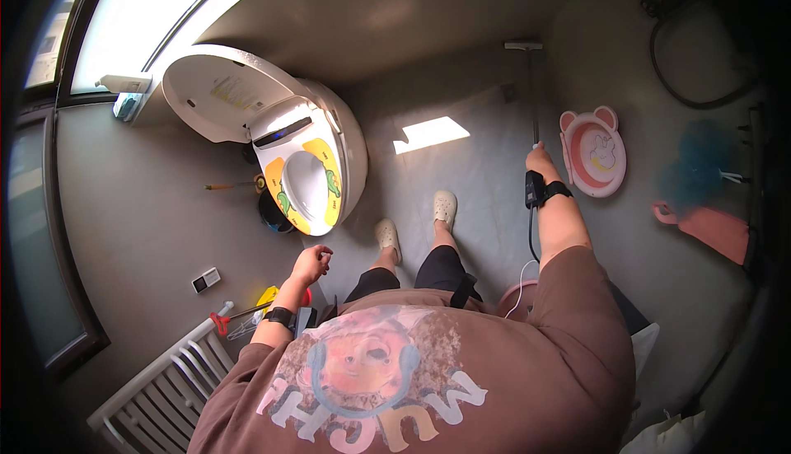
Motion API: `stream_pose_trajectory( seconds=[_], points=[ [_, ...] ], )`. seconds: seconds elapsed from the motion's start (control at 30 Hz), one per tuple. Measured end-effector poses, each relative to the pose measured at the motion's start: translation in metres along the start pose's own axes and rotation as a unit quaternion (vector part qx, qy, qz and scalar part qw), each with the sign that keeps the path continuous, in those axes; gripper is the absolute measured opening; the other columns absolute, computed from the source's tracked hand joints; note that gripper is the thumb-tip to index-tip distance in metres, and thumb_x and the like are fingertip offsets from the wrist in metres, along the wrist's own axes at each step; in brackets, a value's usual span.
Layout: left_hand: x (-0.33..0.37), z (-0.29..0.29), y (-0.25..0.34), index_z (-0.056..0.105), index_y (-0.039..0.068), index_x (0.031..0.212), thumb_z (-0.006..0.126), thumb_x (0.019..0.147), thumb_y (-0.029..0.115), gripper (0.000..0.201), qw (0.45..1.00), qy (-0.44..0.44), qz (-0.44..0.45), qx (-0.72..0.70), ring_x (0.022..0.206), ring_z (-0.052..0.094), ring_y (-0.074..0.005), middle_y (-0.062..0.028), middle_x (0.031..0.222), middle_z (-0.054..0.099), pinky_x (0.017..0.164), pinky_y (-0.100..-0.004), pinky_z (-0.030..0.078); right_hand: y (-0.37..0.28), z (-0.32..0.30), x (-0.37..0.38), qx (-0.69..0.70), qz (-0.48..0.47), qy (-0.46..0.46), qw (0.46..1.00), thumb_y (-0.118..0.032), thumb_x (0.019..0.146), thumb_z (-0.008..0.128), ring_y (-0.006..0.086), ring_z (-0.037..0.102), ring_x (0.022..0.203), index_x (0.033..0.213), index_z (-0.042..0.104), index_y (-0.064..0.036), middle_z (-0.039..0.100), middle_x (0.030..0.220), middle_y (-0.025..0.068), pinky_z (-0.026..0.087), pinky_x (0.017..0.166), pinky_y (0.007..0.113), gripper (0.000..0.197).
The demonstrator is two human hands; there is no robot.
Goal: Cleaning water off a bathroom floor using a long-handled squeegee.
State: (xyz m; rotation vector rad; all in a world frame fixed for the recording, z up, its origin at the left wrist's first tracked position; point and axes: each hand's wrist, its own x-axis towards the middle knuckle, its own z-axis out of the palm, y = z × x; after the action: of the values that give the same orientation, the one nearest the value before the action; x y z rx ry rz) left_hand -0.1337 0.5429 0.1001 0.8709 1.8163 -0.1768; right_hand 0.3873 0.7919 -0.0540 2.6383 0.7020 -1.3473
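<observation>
My right hand [540, 161] is closed around the thin pole of a floor squeegee [523, 46], held out ahead of me. The squeegee's flat, pale head lies far off near the base of the back wall. My left hand [311, 264] is held low near the front of the toilet [350, 137]. Its fingers are loosely bent and apart, and I see nothing in them. The toilet's lid [227, 91] is up, and yellow stickers with green figures [274, 186] cover the seat.
A pink bear-eared basin [595, 153] is by my right hand, with a blue mesh puff [704, 161] and a pink flat item [713, 231] beyond. A dark hose [659, 58] loops at upper right. A white radiator [169, 380] stands at lower left. Sunlight patches the grey floor [486, 174].
</observation>
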Motion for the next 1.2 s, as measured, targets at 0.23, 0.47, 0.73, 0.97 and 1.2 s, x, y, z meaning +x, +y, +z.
stream_pose_trajectory(
  seconds=[0.23,0.47,0.73,0.97,1.2],
  points=[
    [-0.011,0.01,0.009,0.057,0.001,0.101,0.051,0.084,0.011,0.021,1.0,-0.014,0.012,-0.01,0.057,0.059,-0.015,-0.0093,0.067,0.06,0.056,-0.0278,0.049,0.092,0.029,-0.041,-0.218,-0.123,-0.024,0.968,-0.022,0.093,0.024,0.0313,0.057,0.099,0.139,0.009,-0.0125,0.054,0.11,0.0233,0.045,0.083,0.04,0.049],
    [-0.005,0.003,0.013,0.058,0.001,0.101,0.052,0.084,0.012,0.021,0.998,-0.021,0.012,0.051,0.057,0.059,-0.0152,-0.0089,0.066,0.06,0.056,-0.028,0.049,0.054,0.0,0.001,-0.146,-0.118,0.014,0.982,-0.027,0.095,0.019,0.0336,0.054,0.104,0.134,0.025,-0.0064,0.054,0.114,0.021,0.045,0.085,0.042,0.045],
    [-0.002,0.011,0.055,0.058,0.001,0.101,0.052,0.084,0.014,0.022,0.995,-0.035,0.061,0.075,0.059,0.059,-0.0157,-0.0091,0.067,0.059,0.057,-0.0284,0.049,0.068,0.042,-0.029,0.007,-0.063,-0.069,0.996,-0.036,0.095,0.011,0.0366,0.054,0.101,0.124,0.041,-0.0003,0.055,0.111,0.0222,0.044,0.086,0.044,0.055],
    [0.009,0.005,0.035,0.058,0.001,0.1,0.051,0.085,0.015,0.022,0.991,-0.045,0.081,0.1,0.057,0.06,-0.0153,-0.009,0.066,0.061,0.056,-0.028,0.049,0.291,0.111,-0.174,-0.284,-0.057,-0.106,0.951,-0.01,0.089,0.039,0.0294,0.061,0.089,0.138,-0.013,-0.0171,0.059,0.103,0.0199,0.05,0.075,0.04,0.072],
    [0.043,-0.004,-0.001,0.061,0.003,0.098,0.053,0.083,0.017,0.023,0.985,-0.049,0.083,0.146,0.055,0.061,-0.0158,-0.0097,0.065,0.062,0.056,-0.0282,0.05,0.294,0.113,-0.21,-0.238,-0.06,-0.105,0.964,-0.01,0.088,0.035,0.0332,0.059,0.094,0.14,-0.004,-0.0153,0.057,0.106,0.022,0.048,0.079,0.042,0.065]
  ],
)
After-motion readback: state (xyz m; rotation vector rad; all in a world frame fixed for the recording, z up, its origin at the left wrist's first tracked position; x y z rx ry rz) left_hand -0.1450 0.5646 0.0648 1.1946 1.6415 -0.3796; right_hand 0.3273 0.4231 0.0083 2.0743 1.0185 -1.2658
